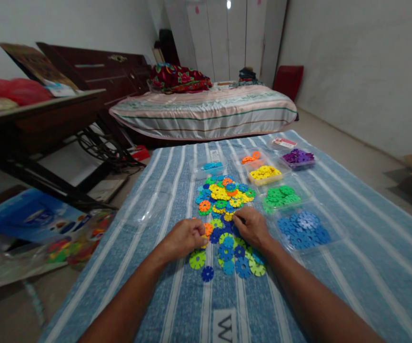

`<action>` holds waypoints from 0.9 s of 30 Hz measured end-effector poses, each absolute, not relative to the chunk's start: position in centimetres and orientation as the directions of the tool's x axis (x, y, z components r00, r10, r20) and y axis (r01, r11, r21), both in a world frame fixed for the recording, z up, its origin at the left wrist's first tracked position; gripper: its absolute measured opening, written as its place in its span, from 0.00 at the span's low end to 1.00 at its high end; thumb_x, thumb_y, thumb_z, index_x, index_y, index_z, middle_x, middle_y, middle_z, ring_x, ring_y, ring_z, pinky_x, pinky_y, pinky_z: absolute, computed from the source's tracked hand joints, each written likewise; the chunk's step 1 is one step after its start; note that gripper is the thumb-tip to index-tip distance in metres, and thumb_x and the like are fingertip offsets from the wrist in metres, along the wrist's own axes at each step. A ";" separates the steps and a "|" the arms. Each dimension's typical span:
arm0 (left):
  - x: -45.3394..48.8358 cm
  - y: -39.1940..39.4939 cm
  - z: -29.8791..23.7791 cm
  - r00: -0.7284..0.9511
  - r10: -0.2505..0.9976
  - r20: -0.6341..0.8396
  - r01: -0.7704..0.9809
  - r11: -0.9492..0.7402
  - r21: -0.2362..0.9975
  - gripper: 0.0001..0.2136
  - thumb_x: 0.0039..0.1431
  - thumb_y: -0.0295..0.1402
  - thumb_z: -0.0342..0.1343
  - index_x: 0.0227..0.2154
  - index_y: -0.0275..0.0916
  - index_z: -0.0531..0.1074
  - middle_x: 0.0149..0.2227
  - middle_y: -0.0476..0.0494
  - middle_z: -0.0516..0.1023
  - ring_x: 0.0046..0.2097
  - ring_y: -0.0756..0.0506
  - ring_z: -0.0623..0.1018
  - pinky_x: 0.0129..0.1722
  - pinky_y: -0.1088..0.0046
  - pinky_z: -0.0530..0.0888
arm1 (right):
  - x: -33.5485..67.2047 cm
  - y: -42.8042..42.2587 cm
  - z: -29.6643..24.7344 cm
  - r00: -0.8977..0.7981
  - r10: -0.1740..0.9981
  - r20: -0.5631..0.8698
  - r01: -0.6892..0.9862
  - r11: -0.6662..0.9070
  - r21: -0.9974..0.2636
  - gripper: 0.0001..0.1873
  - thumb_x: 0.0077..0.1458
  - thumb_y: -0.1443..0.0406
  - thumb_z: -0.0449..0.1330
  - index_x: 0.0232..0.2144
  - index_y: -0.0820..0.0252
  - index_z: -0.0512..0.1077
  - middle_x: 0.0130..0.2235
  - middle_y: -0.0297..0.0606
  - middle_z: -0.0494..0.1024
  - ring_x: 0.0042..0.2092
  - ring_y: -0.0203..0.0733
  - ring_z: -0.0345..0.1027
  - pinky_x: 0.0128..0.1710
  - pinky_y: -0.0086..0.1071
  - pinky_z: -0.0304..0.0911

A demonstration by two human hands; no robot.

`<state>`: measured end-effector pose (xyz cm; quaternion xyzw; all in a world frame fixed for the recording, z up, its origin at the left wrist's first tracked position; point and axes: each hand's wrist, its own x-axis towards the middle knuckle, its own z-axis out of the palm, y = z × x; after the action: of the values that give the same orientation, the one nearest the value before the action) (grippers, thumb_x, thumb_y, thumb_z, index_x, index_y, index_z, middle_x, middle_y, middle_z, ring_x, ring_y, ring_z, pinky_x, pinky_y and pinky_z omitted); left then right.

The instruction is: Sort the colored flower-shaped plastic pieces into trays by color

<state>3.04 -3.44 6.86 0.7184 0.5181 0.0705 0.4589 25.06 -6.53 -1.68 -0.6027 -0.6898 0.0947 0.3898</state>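
Note:
A mixed pile of notched plastic discs [220,192] in yellow, green, orange and blue lies in the middle of the striped cloth. My left hand [186,236] is closed at the pile's left edge, fingers curled in; an orange disc [208,229] shows right beside its fingertips, and what it grips is hidden. On the right side, my right hand [254,227] pinches at a yellow disc [229,216] by the thumb and forefinger. Nearer me lie a lime green disc [197,259], a dark blue disc [207,273] and several other loose discs.
Clear plastic boxes hold sorted discs: blue [304,228], green [282,196], yellow [265,173], purple [297,157], orange [251,157] and light blue [212,166]. A transparent lid or box [148,207] lies left. Beyond stands a bed [206,114]; a sewing-machine table [41,107] stands left.

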 end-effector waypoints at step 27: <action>5.9 0.0 7.5 0.472 0.880 -0.044 0.822 -0.422 0.384 0.05 0.50 0.31 0.53 0.25 0.38 0.73 0.25 0.50 0.72 0.29 0.49 0.72 0.30 0.75 0.64 | 25.1 -6.5 -1.7 0.054 0.914 0.402 0.744 0.232 -0.627 0.11 0.57 0.65 0.55 0.25 0.57 0.73 0.28 0.35 0.73 0.33 0.39 0.64 0.34 0.31 0.54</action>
<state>5.88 -0.02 7.48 0.8391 0.5071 0.0820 0.1790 25.13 -6.48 -1.69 -0.6101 -0.6793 0.1083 0.3932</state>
